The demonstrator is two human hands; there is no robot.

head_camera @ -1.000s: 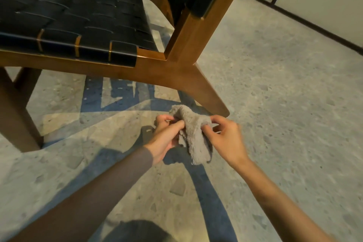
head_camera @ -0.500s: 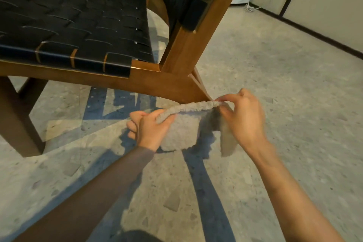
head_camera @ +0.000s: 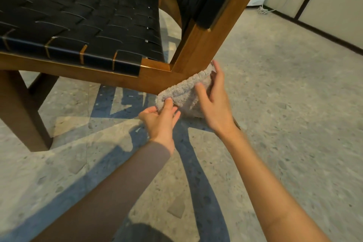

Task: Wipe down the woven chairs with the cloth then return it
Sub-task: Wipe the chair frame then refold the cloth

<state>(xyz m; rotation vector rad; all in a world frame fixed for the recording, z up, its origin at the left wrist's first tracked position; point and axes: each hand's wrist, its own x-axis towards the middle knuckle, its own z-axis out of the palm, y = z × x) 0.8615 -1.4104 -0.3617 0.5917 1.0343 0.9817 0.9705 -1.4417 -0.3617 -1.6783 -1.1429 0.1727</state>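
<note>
both left hand (head_camera: pixel 161 122) and right hand (head_camera: pixel 216 104), fingers (head_camera: pixel 168 104) tight round grey cloth (head_camera: pixel 182 92) against woven chair (head_camera: pixel 200 45)

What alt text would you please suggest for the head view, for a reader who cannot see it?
The left hand pinches one end of a grey cloth while the right hand grips the other, pressing it against the wooden frame of a black woven chair.

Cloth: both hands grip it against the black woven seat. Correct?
Not quite. The left hand and right hand do grip the cloth, but it is up against the wooden frame at the seat's back corner, below the woven seat, not on the weave. The head view shows this.
</note>
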